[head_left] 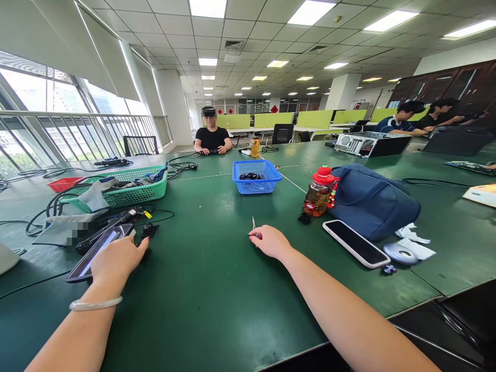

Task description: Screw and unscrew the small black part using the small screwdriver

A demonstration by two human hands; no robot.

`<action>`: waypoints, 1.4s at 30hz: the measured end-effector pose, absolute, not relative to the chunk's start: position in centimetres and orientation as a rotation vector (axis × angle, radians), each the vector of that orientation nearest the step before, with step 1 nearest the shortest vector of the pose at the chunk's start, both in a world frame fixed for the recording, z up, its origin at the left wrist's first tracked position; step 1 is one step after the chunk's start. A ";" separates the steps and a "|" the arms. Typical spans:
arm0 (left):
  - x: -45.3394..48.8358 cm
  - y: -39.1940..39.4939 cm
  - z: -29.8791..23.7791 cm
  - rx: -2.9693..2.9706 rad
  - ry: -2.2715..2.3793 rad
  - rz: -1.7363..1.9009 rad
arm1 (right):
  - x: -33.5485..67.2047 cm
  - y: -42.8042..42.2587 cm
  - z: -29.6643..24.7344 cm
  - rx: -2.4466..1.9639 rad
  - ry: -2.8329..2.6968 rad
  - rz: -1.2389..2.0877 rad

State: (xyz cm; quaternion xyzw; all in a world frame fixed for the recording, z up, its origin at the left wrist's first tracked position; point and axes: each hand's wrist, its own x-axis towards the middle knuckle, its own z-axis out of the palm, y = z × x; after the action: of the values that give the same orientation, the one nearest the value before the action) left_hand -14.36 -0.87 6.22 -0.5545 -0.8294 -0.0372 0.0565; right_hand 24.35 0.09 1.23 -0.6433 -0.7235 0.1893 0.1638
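My left hand (pixel 116 261) lies on a dark phone or tablet (pixel 95 253) at the left of the green table (pixel 209 289), fingers curled over its edge beside a small black clip (pixel 149 230). A pale bracelet (pixel 95 305) circles that wrist. My right hand (pixel 269 241) rests on the table near the middle, fingers pinched round a small thin pointed object (pixel 253 223) that sticks up from them. A blue basket (pixel 256 176) with dark items inside stands beyond the right hand.
A green basket (pixel 127 188) with cloths and cables sits at the left. At the right are a red-capped bottle (pixel 320 194), a blue bag (pixel 370 201), a white-edged phone (pixel 356 243) and tissues. One person sits across the table; two others sit far right.
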 end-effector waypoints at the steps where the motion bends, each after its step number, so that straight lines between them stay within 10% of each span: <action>1: -14.4 -0.8 6.2 -1.693 -2.506 -0.115 | 24.4 0.1 1.2 -1.836 -2.059 0.541; 42: -15.2 -1.2 5.1 -1.873 -2.376 -0.042 | 24.4 0.3 0.9 -1.827 -2.038 0.574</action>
State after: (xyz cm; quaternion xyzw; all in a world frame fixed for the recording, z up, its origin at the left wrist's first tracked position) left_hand -15.17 -1.25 5.07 -0.6181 -0.7839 -0.0139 0.0579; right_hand 24.40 0.27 0.90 -0.6438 -0.7178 0.2021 0.1717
